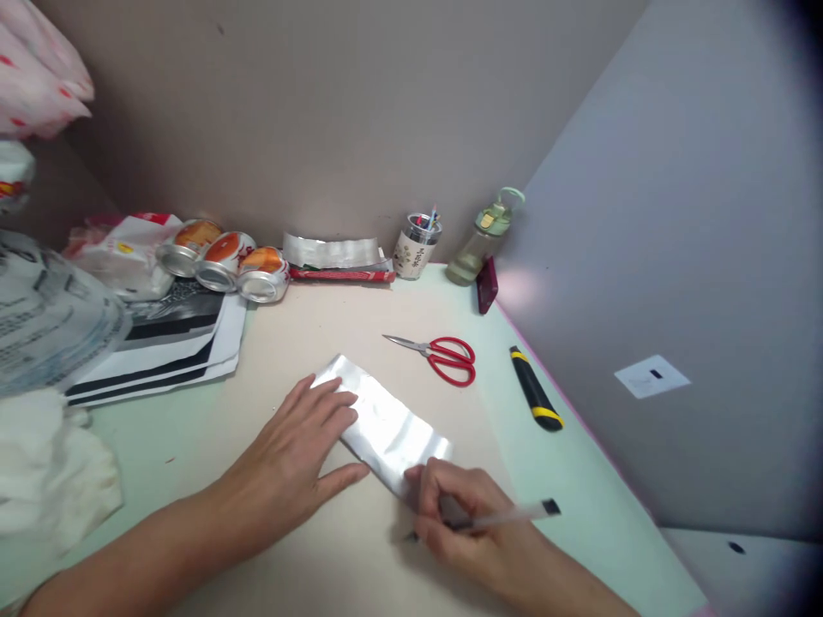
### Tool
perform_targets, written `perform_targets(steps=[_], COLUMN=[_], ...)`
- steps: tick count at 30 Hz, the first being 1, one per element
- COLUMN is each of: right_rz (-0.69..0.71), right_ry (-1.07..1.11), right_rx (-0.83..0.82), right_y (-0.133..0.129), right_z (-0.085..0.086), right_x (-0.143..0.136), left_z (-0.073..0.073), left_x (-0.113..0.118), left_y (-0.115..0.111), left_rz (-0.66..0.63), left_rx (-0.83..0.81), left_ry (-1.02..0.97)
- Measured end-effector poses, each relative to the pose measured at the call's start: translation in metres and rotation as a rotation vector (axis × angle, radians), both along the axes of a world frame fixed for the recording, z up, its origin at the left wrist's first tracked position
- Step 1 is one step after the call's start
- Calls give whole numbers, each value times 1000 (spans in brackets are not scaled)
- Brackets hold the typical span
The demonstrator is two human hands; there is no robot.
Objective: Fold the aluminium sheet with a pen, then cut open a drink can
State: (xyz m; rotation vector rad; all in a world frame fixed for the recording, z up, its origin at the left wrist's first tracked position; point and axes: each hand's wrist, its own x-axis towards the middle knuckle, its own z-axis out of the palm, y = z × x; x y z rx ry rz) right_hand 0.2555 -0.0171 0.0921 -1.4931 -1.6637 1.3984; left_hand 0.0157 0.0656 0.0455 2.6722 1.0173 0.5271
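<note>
A shiny silver metal sheet (392, 424) lies slantwise on the beige paper covering the table. My left hand (302, 441) rests with its fingers spread over the sheet's upper left end, its thumb at the near edge. At the lower right end of the sheet, my right hand (459, 510) is closed around a pen (514, 514) with a clear barrel and a dark end. The pen's tip points down and left, near the paper beside the sheet. Red-handled scissors (443, 356) lie beyond the sheet, and a black and yellow utility knife (536, 390) lies to the right.
Three drink cans (222, 257) lie at the back left beside stacked printed papers (173, 351). Curled metal sheets (334, 254), a pen cup (417, 248), a green water bottle (479, 244) and a dark red phone-like object (487, 285) line the back. A white cloth (57, 471) is at left.
</note>
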Motion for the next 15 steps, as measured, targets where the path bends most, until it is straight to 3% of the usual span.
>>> perform_targets(steps=[4, 8, 12, 15], right_rz=[44, 162, 111, 5], right_ry=[24, 165, 269, 388], right_rx=[-6, 53, -117, -87], right_y=[-18, -24, -7, 24], right_z=[-6, -17, 0, 15], right_x=[-24, -28, -16, -12], left_z=[2, -9, -21, -26], left_x=[0, -6, -12, -14], left_y=[-5, -8, -7, -5], left_rz=[69, 90, 82, 59], left_rx=[-16, -49, -64, -82], left_ry=[-47, -116, -137, -97])
